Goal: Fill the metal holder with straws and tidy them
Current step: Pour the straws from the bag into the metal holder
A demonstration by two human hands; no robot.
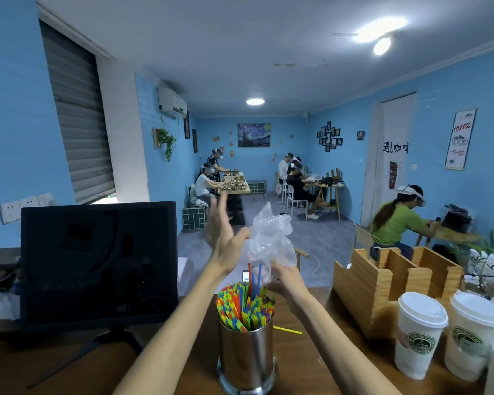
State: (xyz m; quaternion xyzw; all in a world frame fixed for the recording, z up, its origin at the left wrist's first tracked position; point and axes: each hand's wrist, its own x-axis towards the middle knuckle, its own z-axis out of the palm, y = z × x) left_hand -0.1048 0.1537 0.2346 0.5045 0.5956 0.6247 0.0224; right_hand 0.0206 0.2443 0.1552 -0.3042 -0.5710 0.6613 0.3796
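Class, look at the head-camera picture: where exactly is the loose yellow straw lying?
The yellow straw lies flat on the wooden counter, just right of the metal holder and left of the wooden organiser box.

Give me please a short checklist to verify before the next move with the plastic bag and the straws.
1. Metal holder stands upright on the table: ok.
2. Holder is filled with straws: ok, it looks packed.
3. Straw tops are level: not ok, a red, a blue and perhaps one more straw stick up above the rest.
4. No straw left outside: not ok, a yellow straw lies on the table to the right of the holder.
5. Plastic bag is empty: cannot tell; the right hand grips its lower end just above the straws.
6. Left hand is free: cannot tell; fingers straight, thumb at the bag.
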